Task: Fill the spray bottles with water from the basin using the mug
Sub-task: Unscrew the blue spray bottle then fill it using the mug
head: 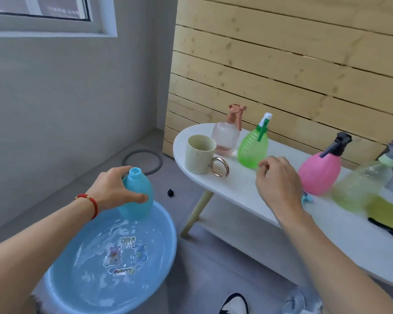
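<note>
Fingers of my left hand [114, 189] wrap uncapped light-blue plastic bottle [137, 196], holding it upright over far rim of round blue plastic basin [168, 241]. Right hand [279, 184] empty, fingers loosely curled, above white oval table [243, 191], near beige mug with gold ring handle [200, 154]. Mug looks empty. Basin holds rippling water. Blue bottle's fill level not readable. Clear pink [226, 137], green ribbed [253, 147], solid pink [319, 173] spray bottles capped, contents unclear. I judge filling mostly ahead.

A home corner, looks like a balcony: grey tiled floor [191, 257], window [43, 14] far left, wooden slat wall [281, 64], small white table [236, 189], plastic basin [168, 234] on the floor.
</note>
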The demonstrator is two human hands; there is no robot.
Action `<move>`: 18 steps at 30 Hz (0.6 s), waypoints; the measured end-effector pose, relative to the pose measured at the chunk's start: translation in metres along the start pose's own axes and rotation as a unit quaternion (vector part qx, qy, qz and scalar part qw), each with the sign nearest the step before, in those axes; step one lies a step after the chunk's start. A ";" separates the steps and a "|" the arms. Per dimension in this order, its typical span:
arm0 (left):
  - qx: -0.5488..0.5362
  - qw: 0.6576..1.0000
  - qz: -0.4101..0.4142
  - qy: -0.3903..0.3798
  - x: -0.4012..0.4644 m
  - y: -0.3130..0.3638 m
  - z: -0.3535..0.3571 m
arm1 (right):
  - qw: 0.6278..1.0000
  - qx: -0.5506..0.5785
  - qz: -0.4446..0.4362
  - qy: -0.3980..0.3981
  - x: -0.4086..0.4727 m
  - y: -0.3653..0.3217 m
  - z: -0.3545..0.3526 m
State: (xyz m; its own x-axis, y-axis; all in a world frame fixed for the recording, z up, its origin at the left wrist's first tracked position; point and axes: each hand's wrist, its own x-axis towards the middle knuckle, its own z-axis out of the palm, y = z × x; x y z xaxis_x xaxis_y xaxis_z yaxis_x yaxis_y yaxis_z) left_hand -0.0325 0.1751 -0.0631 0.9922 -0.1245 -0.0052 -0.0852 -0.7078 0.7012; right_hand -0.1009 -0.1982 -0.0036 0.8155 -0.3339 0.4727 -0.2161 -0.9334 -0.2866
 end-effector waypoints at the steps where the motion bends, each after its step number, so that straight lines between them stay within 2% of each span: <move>1: -0.001 1.000 0.003 -0.004 -0.001 0.002 0.001 | 0.999 -0.043 0.021 -0.011 0.002 0.019 -0.005; 5: -0.002 1.000 0.015 -0.013 -0.004 0.013 0.006 | 0.983 -0.148 0.084 -0.073 0.007 0.077 -0.006; 9: -0.002 1.000 0.021 -0.013 -0.007 0.023 0.011 | 0.968 -0.145 0.122 -0.166 0.005 0.093 0.009; 14: -0.001 1.000 0.027 -0.015 -0.010 0.027 0.012 | 0.969 -0.103 0.142 -0.173 -0.001 0.090 0.012; 18: -0.003 0.999 0.026 -0.019 -0.010 0.026 0.011 | 0.981 0.008 0.150 -0.125 -0.007 0.080 -0.006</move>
State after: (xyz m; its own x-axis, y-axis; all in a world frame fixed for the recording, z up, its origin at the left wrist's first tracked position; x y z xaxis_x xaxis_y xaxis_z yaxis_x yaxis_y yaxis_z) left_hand -0.0460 0.1505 -0.0522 0.9824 -0.1867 0.0038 -0.1349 -0.6959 0.7054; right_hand -0.1268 -0.2712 -0.0243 0.8228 -0.5493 0.1459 -0.4605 -0.7947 -0.3954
